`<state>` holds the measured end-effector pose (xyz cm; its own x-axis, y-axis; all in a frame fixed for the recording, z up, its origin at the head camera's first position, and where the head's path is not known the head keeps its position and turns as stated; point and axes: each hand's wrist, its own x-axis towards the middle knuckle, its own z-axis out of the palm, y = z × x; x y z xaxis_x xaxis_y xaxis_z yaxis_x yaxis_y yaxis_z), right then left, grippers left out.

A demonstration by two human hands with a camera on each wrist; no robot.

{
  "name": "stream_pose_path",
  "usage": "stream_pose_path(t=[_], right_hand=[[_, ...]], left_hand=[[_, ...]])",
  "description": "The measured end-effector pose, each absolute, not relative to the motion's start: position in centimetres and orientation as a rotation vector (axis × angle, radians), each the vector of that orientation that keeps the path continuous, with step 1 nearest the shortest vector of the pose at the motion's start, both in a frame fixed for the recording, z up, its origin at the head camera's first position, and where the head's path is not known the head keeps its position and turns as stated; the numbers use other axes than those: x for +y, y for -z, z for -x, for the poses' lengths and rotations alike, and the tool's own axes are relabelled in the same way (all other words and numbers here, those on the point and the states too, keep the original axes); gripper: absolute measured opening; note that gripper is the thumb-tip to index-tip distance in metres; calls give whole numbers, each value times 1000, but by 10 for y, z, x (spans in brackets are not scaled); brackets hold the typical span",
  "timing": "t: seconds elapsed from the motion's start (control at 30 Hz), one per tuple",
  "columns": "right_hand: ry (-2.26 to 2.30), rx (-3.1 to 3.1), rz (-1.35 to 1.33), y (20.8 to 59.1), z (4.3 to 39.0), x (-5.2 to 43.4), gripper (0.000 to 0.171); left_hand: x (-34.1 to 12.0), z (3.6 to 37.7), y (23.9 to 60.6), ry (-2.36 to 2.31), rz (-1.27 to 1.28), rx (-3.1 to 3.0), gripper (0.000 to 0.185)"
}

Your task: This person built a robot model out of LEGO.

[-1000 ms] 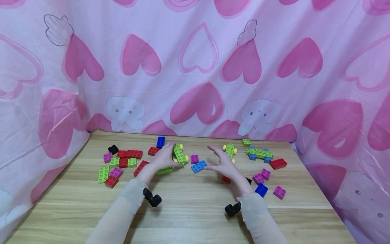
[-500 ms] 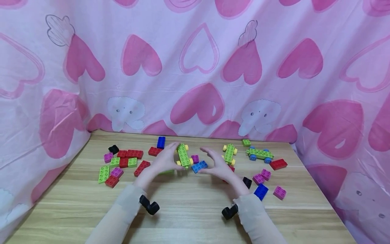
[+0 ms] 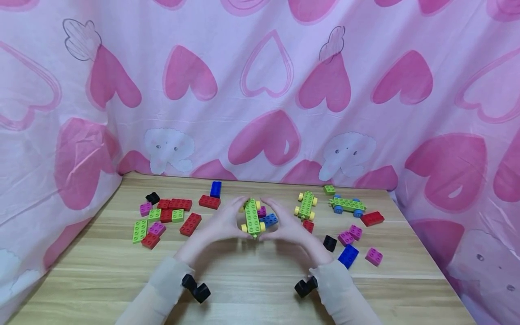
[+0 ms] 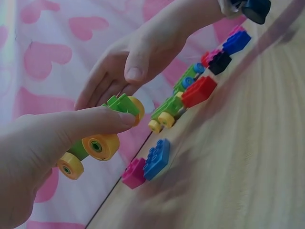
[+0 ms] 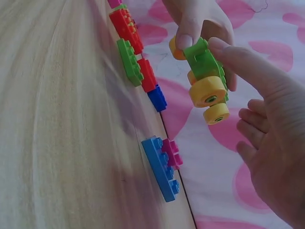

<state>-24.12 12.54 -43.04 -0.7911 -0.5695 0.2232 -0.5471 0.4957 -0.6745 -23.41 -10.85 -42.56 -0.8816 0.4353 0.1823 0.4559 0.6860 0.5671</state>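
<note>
A green wheeled chassis (image 3: 253, 217) with yellow wheels is held just above the wooden table (image 3: 252, 275), between both hands. My left hand (image 3: 237, 217) pinches its left side, thumb along the edge (image 4: 102, 123). From the other side my right hand (image 3: 268, 218) grips it, with the thumb tip on the green top (image 5: 214, 46) and the fingers curled behind. The chassis (image 4: 119, 104) shows its wheels (image 5: 208, 91) in both wrist views. Under it on the table lie a light blue brick (image 3: 269, 220) and a magenta brick (image 3: 262, 211).
Two more green wheeled chassis (image 3: 305, 204) (image 3: 347, 205) stand at the back right. Red, green and magenta bricks (image 3: 170, 212) are scattered at the left; a blue brick (image 3: 348, 255), a black one (image 3: 330, 243) and magenta ones (image 3: 373, 256) at the right. Pink heart cloth (image 3: 260, 90) walls the table.
My left hand has carried the green chassis to the right and towards me. My right hand has moved left and closed on its other side.
</note>
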Motion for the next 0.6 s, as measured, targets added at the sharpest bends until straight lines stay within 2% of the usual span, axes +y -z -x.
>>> stream_pose_path(t=[0.6], right_hand=[[1097,2562,903,441,224,126,101]], left_hand=[[-104,213,441,1031,904,-2863,112]])
